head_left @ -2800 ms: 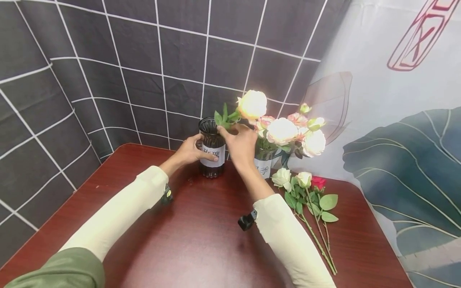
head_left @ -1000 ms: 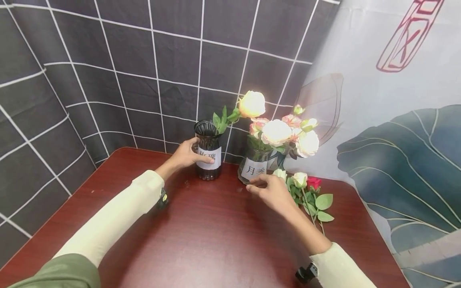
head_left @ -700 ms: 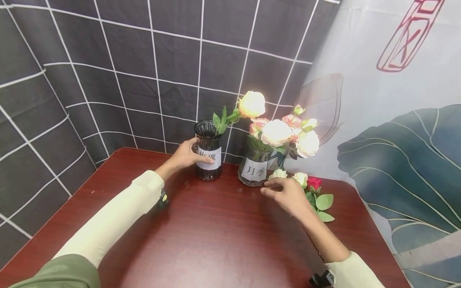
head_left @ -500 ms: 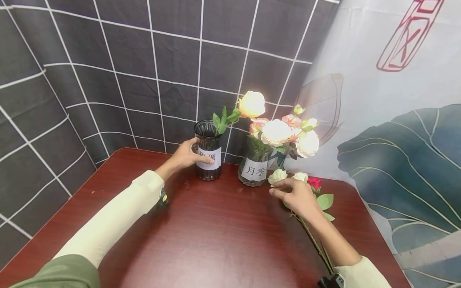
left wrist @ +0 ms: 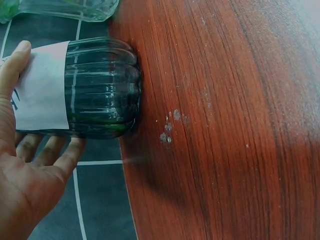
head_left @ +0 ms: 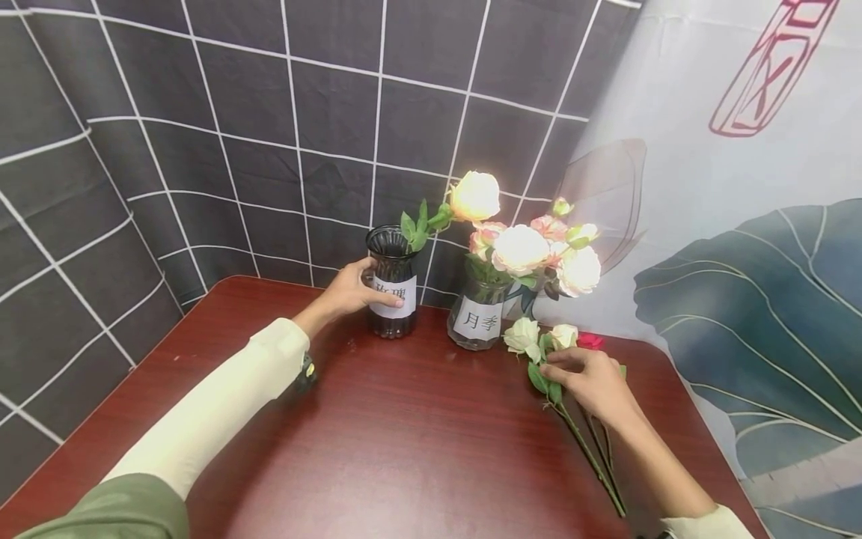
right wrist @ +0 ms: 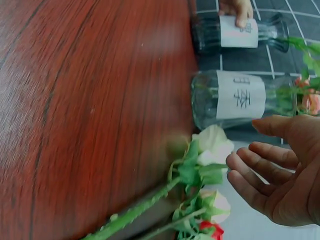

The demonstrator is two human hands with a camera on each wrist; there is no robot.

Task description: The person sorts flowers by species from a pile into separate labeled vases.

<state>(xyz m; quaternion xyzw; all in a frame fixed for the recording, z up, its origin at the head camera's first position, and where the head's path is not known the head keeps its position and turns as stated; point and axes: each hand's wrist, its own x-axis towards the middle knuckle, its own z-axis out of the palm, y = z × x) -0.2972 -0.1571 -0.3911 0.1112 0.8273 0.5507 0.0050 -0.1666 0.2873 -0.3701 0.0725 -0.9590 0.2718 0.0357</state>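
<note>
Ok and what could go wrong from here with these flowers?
The loose flowers lie bunched together, so the right hand might drag neighbours along if it lifts one. The pale yellow flower leans well out of the dark vase, which could tip if the left hand lets go.

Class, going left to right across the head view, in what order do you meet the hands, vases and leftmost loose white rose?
Left hand, dark vase, clear vase, loose white rose, right hand.

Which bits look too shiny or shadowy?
Head view: the big pale-yellow flower looks nearly white, and the glossy reddish-brown wooden table has pale glare; left wrist view: a soft shadow darkens the table near the dark ribbed glass vase.
</note>
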